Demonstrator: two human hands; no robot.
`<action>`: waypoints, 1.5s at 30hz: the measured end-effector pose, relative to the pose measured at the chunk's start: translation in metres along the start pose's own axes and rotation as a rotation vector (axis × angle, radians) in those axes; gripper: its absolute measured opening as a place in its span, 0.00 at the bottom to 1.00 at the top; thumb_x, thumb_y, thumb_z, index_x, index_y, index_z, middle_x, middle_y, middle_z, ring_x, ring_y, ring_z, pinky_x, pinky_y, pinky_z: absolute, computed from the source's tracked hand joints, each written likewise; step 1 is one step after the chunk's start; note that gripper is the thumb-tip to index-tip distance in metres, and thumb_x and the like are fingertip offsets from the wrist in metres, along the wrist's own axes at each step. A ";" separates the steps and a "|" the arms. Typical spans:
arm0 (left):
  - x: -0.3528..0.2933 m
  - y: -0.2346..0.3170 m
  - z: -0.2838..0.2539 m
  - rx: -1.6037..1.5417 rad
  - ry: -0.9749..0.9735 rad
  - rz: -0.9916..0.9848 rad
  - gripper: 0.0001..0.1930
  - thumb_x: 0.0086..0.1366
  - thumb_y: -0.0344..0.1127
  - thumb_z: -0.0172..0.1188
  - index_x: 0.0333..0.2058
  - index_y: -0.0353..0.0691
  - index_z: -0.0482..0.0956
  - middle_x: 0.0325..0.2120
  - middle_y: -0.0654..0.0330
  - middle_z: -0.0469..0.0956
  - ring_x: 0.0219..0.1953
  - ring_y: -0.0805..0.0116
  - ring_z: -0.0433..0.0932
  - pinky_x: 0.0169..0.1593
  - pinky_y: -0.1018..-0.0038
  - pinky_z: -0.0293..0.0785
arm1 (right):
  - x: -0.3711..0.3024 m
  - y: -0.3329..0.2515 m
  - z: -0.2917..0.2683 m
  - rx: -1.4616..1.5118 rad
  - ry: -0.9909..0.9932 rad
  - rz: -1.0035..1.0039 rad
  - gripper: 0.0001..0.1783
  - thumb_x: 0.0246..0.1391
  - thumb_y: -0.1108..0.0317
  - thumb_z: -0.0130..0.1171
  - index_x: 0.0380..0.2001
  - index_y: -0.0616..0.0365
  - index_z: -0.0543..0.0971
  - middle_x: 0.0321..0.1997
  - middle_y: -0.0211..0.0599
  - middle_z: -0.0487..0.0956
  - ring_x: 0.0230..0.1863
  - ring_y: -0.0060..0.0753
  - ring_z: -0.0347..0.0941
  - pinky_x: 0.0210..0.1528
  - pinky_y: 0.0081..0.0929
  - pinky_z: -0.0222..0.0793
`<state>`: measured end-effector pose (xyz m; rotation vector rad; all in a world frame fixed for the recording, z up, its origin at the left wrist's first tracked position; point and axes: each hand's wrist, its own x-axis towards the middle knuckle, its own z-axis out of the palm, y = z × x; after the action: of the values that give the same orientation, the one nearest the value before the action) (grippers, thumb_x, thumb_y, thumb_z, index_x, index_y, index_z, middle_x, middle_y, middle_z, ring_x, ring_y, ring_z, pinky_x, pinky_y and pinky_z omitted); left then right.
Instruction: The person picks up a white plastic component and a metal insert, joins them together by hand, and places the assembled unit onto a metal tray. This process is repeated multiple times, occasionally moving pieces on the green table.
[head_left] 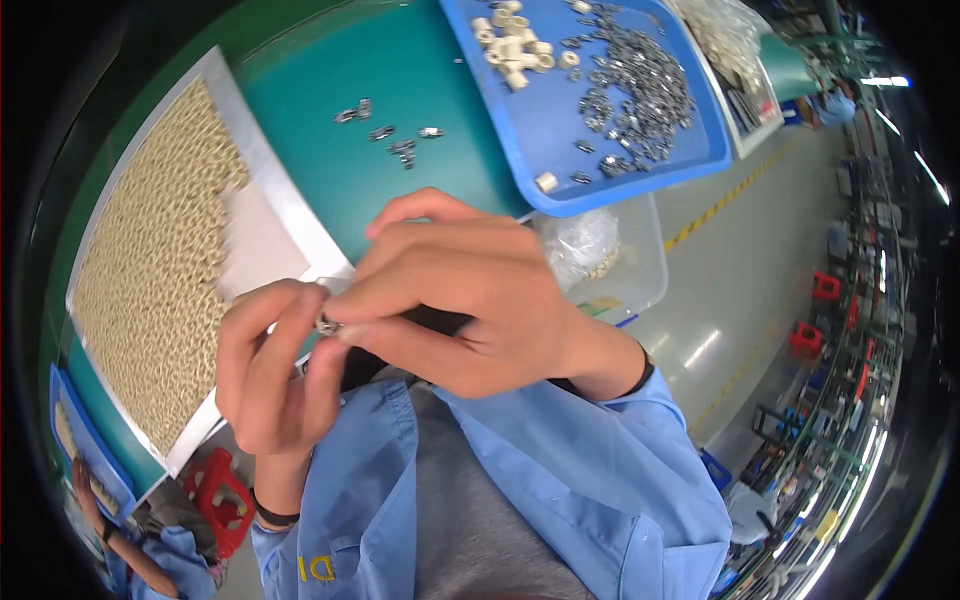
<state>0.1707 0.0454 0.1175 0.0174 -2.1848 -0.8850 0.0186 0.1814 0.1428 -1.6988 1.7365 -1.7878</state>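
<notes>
Just above the lap, a small metal fitting (327, 325) is pinched between the thumb and forefinger of the left hand (275, 370), and its other side is gripped by the fingertips of the right hand (470, 295). Most of the fitting is covered by the fingers, so whether a sleeve is already joined to it cannot be told.

Just beyond, the near corner of a white-rimmed tray (265, 150) is overlapped by the hands. Most of its floor is covered with closely set cream pieces (150, 270), and a pale bare patch (262, 240) is left on its right side; by that measure, the larger share appears done. A few loose metal parts (431, 132) are scattered on the green work surface (300, 105), apparently left to be handled.

To the right, cream sleeves (515, 45) and a large heap of metal parts (645, 95) are held in a blue tray (575, 205), so plenty seems to remain. Below it, a clear bag (580, 245) is partly hidden by the right hand.

Farther off, a second blue tray (110, 465) is being reached into by a co-worker (170, 565), near a red stool (218, 495).
</notes>
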 end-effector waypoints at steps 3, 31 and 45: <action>0.001 0.000 0.003 0.076 -0.011 0.015 0.17 0.57 0.27 0.70 0.44 0.26 0.80 0.39 0.43 0.79 0.37 0.51 0.81 0.39 0.65 0.79 | -0.006 0.010 0.010 0.146 0.045 0.068 0.09 0.46 0.78 0.71 0.34 0.62 0.84 0.28 0.35 0.84 0.29 0.32 0.80 0.47 0.37 0.72; 0.006 0.012 0.006 0.036 -0.014 0.093 0.19 0.62 0.36 0.69 0.48 0.32 0.79 0.38 0.49 0.78 0.37 0.56 0.81 0.37 0.67 0.80 | -0.010 -0.016 -0.006 0.077 0.114 0.077 0.08 0.44 0.78 0.68 0.31 0.59 0.83 0.23 0.33 0.80 0.25 0.32 0.78 0.51 0.41 0.74; -0.020 -0.017 0.026 -0.195 0.012 -0.210 0.14 0.65 0.24 0.61 0.49 0.27 0.78 0.41 0.45 0.77 0.40 0.56 0.80 0.44 0.67 0.78 | -0.028 0.015 -0.037 -0.196 0.080 0.312 0.14 0.50 0.78 0.64 0.42 0.58 0.86 0.32 0.35 0.83 0.31 0.33 0.78 0.46 0.34 0.73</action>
<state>0.1633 0.0538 0.0819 0.1588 -2.1030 -1.2105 -0.0066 0.2190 0.1258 -1.3365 2.1345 -1.6129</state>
